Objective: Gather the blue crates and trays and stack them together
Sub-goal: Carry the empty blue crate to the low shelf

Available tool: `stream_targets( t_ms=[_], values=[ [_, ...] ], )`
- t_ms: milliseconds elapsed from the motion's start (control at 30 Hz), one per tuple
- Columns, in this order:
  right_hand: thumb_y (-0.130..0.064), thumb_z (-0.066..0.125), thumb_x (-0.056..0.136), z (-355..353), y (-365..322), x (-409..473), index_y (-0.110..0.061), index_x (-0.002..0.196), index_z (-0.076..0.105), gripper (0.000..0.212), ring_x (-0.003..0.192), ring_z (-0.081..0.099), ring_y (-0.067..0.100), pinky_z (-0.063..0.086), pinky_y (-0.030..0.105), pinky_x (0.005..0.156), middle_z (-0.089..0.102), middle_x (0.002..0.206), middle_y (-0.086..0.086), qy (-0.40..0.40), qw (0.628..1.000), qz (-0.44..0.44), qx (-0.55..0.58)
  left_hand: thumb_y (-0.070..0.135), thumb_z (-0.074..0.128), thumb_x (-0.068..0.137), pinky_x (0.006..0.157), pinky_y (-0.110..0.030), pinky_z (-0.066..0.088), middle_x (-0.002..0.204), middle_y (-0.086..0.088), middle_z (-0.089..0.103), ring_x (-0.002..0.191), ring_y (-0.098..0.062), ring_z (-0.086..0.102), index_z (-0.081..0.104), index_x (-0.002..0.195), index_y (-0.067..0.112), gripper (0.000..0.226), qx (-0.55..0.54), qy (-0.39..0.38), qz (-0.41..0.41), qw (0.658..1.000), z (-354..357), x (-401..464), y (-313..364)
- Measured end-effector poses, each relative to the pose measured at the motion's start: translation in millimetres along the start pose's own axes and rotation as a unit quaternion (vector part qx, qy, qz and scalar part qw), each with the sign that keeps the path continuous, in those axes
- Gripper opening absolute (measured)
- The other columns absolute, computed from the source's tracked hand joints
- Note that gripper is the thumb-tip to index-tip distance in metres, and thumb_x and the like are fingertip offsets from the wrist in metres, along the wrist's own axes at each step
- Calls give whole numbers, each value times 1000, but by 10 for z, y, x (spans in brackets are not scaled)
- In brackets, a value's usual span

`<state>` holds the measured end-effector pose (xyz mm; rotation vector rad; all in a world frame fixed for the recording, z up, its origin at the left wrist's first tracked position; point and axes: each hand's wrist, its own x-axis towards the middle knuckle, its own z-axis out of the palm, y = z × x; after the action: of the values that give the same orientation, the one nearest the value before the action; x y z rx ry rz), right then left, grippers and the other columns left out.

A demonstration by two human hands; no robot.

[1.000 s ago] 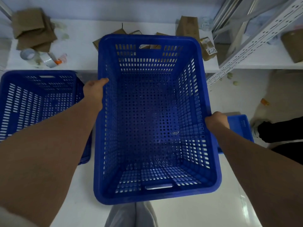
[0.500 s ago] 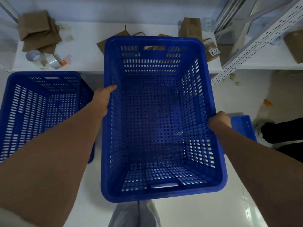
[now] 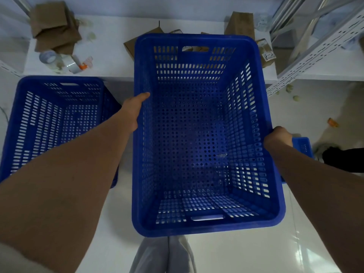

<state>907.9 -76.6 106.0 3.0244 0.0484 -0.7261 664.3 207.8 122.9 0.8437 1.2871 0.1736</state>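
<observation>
A large blue perforated crate (image 3: 197, 134) fills the middle of the head view, empty, held above the white floor. My left hand (image 3: 133, 110) grips its left rim, thumb over the edge. On the right rim sits my right hand (image 3: 277, 137), fingers curled around it. A second blue crate (image 3: 57, 123) of the same kind stands on the floor at the left, partly covered by my left forearm. A small blue tray (image 3: 302, 145) peeks out behind my right wrist, mostly hidden by the held crate.
A low white shelf (image 3: 110, 56) runs along the back with cardboard pieces (image 3: 55, 26), tape rolls (image 3: 48, 57) and small boxes (image 3: 241, 23). White slotted shelf uprights (image 3: 315, 48) lean at the right. Another person's dark shoe (image 3: 342, 158) is at the right edge. Scraps litter the floor.
The held crate has shifted to the right in view and sits slightly lower; the left crate shows more fully. Both hands keep their grip on the rims.
</observation>
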Motion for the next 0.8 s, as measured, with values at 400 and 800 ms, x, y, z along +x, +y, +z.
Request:
stream_targets(
  t_ms=[400,800],
  values=[
    [-12,44,92,17,162,-105,0,109,58,25,92,51,30,31,25,77,57,113,22,-72,996,-7,54,12,48,96,66,-33,44,74,-2,49,69,-17,47,48,68,18,28,120,77,47,989,39,-48,-305],
    [-6,49,90,-85,228,-106,0,81,57,14,115,56,39,37,31,75,51,94,22,-71,995,-21,62,29,66,88,90,-40,53,110,-11,63,99,-26,61,63,116,5,37,84,81,18,993,-51,-175,-308]
  ],
)
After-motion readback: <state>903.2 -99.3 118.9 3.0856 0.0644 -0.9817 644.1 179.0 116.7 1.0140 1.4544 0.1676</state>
